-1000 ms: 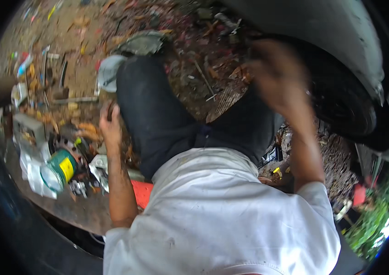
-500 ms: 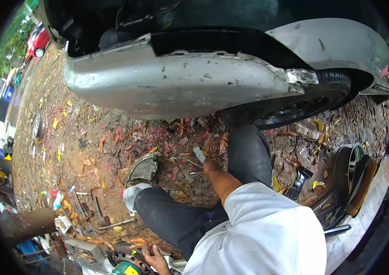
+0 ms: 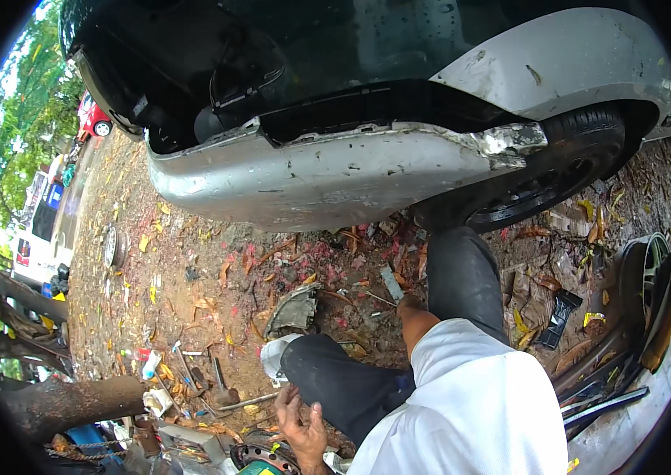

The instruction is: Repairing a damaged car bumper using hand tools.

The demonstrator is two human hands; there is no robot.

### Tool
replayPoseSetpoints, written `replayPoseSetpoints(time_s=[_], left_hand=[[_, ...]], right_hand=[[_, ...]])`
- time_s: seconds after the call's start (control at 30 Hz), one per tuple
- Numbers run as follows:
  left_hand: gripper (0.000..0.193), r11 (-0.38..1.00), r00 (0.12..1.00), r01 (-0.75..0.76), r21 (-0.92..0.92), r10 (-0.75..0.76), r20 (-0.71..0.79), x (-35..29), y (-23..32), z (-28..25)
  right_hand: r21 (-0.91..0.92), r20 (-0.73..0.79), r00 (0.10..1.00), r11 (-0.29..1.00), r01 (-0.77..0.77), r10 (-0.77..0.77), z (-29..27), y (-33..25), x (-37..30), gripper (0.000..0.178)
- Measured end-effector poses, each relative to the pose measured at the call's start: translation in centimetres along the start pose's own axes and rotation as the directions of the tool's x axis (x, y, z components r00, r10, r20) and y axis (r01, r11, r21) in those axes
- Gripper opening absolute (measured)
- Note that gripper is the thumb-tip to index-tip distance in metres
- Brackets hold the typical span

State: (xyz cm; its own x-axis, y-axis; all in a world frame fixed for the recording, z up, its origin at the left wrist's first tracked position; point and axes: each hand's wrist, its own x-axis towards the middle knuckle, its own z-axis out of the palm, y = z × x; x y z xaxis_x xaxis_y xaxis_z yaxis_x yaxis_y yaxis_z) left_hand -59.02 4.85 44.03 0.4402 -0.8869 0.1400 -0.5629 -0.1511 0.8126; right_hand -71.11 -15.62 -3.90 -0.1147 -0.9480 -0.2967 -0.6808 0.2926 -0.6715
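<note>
I sit on leaf-strewn dirt in front of a silver car's loose bumper [image 3: 312,174], in a white shirt and dark trousers. My left hand [image 3: 300,423] hangs by my left thigh with its fingers apart and nothing in it, just above a round metal part [image 3: 260,457] and scattered tools. My right forearm reaches down between my knees. My right hand [image 3: 409,303] touches the ground beside a flat grey metal strip [image 3: 391,283]; its fingers are mostly hidden. A crumpled grey plastic part [image 3: 294,310] lies beyond my white shoe [image 3: 274,358].
The car's front tyre [image 3: 565,170] stands close to my right knee. Black trim pieces [image 3: 559,317] and long panels [image 3: 652,301] lie at the right. Hand tools and bottles [image 3: 193,380] litter the left, by a tree trunk [image 3: 66,404]. Parked vehicles [image 3: 92,119] stand far left.
My right hand, raised near the tyre a second ago, has come down to the ground between my knees. The view has swung up toward the car. My left hand stays by my thigh.
</note>
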Motion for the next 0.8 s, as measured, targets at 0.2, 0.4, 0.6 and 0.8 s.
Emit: replayPoseSetpoints(time_s=[0.2, 0.4, 0.6, 0.8], left_hand=[[0.027, 0.980, 0.983, 0.176, -0.094, -0.179, -0.029, -2.4, -1.7, 0.0], [0.027, 0.993, 0.993, -0.093, 0.073, 0.087, 0.076, 2.0, 1.3, -0.6], [0.028, 0.786, 0.782, -0.614, 0.073, 0.593, 0.192, 10.8, 10.2, 0.9], [0.027, 0.334, 0.323, -0.942, -0.025, 0.926, 0.193, 17.9, 24.4, 10.2]], right_hand=[[-0.177, 0.174, 0.976, 0.979, -0.097, 0.129, -3.4, -0.4, -0.1, 0.035], [-0.338, 0.301, 0.914, 0.927, -0.164, 0.271, -7.2, -1.8, 0.6, 0.037], [-0.408, 0.454, 0.835, 0.905, -0.116, 0.312, -13.7, -8.8, -4.0, 0.036], [0.056, 0.555, 0.805, 0.955, -0.290, 0.211, -13.6, -14.7, -4.5, 0.029]])
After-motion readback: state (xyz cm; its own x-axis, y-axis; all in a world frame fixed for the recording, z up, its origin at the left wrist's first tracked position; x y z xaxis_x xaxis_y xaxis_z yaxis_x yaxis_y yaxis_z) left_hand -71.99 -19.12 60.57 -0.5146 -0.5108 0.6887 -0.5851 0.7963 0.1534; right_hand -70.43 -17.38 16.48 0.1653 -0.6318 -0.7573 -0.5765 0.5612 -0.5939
